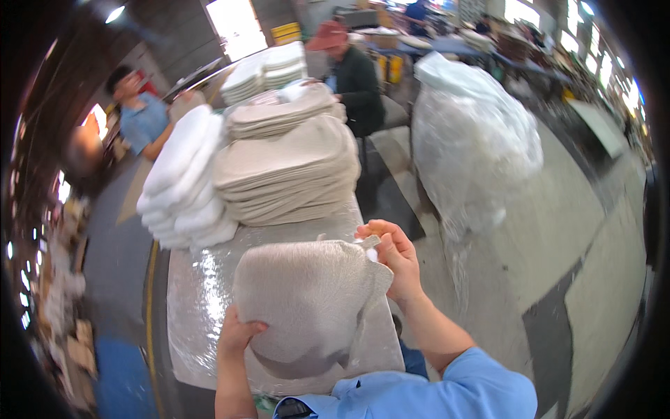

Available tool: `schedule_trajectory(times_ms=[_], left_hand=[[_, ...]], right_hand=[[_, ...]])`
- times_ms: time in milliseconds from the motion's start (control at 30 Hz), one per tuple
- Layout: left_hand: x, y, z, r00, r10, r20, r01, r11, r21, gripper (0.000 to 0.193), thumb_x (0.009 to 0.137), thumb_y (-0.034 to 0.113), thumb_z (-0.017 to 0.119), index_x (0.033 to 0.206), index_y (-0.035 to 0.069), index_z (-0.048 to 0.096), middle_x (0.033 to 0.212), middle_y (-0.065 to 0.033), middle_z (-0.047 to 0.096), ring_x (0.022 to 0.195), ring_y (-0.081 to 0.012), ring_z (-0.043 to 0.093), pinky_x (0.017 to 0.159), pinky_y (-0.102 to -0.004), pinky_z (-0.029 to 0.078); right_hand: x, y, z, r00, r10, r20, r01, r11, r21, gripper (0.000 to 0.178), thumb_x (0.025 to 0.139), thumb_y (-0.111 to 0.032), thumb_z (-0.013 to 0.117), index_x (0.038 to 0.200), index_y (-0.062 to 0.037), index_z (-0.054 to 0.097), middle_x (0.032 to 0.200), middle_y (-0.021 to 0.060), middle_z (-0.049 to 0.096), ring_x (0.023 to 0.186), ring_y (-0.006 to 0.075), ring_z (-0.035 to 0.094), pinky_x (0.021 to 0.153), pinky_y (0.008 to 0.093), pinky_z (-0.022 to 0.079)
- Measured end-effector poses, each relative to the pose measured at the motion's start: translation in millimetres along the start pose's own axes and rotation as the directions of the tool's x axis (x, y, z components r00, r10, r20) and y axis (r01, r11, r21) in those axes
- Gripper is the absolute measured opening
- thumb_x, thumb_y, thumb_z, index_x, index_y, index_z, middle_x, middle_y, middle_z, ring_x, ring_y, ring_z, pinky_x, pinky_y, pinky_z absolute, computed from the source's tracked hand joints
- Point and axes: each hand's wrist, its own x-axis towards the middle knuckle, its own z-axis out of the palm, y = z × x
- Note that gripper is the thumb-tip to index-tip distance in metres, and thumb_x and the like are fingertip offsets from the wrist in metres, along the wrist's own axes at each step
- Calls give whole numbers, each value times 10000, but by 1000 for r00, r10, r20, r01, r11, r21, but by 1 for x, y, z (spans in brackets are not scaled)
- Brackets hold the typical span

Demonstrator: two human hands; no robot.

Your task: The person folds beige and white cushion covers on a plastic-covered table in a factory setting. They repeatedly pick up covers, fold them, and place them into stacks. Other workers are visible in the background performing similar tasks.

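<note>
A beige, rounded fabric cushion cover [307, 300] lies tilted over the near part of the plastic-wrapped table [192, 300]. My left hand [239, 329] grips its left edge, thumb on top and fingers hidden underneath. At the far right corner my right hand [393, 255] is closed, its fingertips pinched by a short beige tab [368, 241]. A bit of white material shows beside that tab. Whether the pinch is on the tab or on the white material cannot be made out. The cover's near edge droops in shadow.
Beyond the cover stands a tall pile of beige covers [286, 171], with white cushion pads [181, 181] stacked on its left. A large clear plastic bag [474, 140] stands at the right. One person [139, 115] is at the far left, another in a red cap [356, 84] behind the piles.
</note>
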Motion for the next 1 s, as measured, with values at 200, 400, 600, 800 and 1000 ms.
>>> schedule_trajectory(times_ms=[200,400,600,800,1000], left_hand=[[-69,43,44,891,368,264,-430,500,752,681,646,171,1015,1251,33,736,1022,-98,735,908,-269,731,781,-399,576],[-93,-46,118,771,336,541,-622,214,753,680,681,224,997,1285,57,734,1001,-139,664,860,-328,693,758,-423,559],[-89,-53,176,636,-224,738,-591,475,653,616,816,304,928,1358,83,734,954,-114,650,866,-293,679,773,-400,558],[-11,-84,233,482,-462,745,-481,571,665,271,984,209,763,1185,27,774,1002,-99,695,898,-193,665,811,-342,537],[47,-186,372,577,-384,721,-476,559,679,344,1030,320,692,1096,-6,776,975,-158,740,901,-277,708,826,-379,540]], right_hand=[[-114,31,-81,917,342,-205,-285,921,265,369,1121,-435,599,1382,-178,551,1286,26,681,1171,174,666,963,390,538],[-174,93,-123,676,457,-577,-321,889,328,185,1114,-232,594,1257,-117,617,1099,63,741,1002,204,734,874,379,608],[-242,103,-172,545,462,-700,62,810,583,197,1097,-177,549,1203,-52,657,1071,150,741,938,285,759,855,460,659],[-278,133,-192,478,459,-749,161,792,589,164,1083,-154,576,1175,-55,669,1037,115,735,910,233,748,833,409,655],[-305,142,-199,543,412,-732,121,824,553,265,1128,-227,492,1248,-95,688,1121,76,738,1029,221,737,939,407,626]])
